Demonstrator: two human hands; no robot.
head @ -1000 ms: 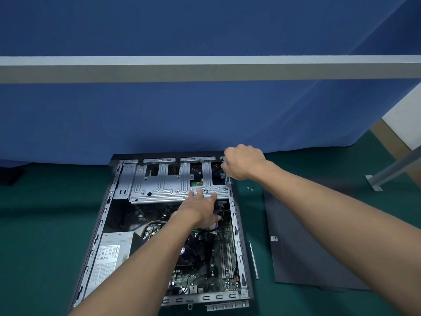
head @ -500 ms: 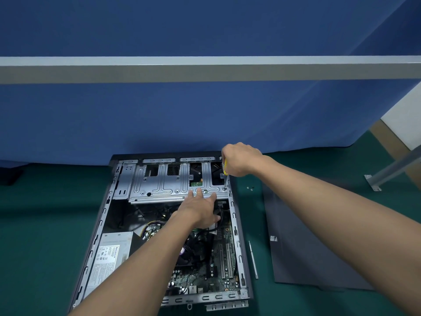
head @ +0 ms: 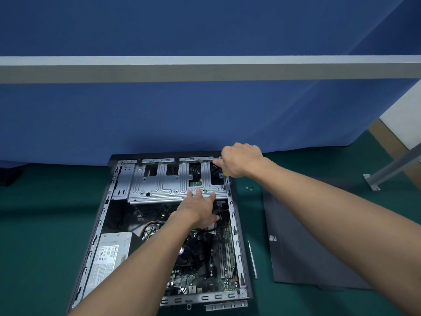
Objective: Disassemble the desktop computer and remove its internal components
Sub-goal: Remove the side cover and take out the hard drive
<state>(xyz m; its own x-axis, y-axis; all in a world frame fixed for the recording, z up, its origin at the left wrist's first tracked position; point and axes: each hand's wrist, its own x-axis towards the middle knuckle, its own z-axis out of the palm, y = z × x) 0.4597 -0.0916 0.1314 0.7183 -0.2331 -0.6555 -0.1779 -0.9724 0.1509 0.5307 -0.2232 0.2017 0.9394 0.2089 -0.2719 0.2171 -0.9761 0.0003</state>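
Observation:
An open desktop computer case (head: 102,215) lies flat on the green mat. A silver drive cage (head: 159,185) spans its far end. My left hand (head: 200,209) rests flat at the cage's near edge, fingers spread on the metal. My right hand (head: 241,160) is closed around a yellow-handled screwdriver (head: 225,181), whose tip stands on the cage's right corner. Below the cage I see the green motherboard (head: 224,258), a power supply (head: 109,258) with a white label at the left, and black cables, partly hidden by my left forearm.
The removed dark side panel (head: 303,247) lies on the mat right of the case. A thin silver tool (head: 252,261) lies between case and panel. Small screws (head: 250,188) sit near the panel's far corner. A blue partition with a grey rail stands behind.
My right hand has lifted slightly above the cage's right corner, showing the yellow handle and the shaft. My left hand stays on the cage edge.

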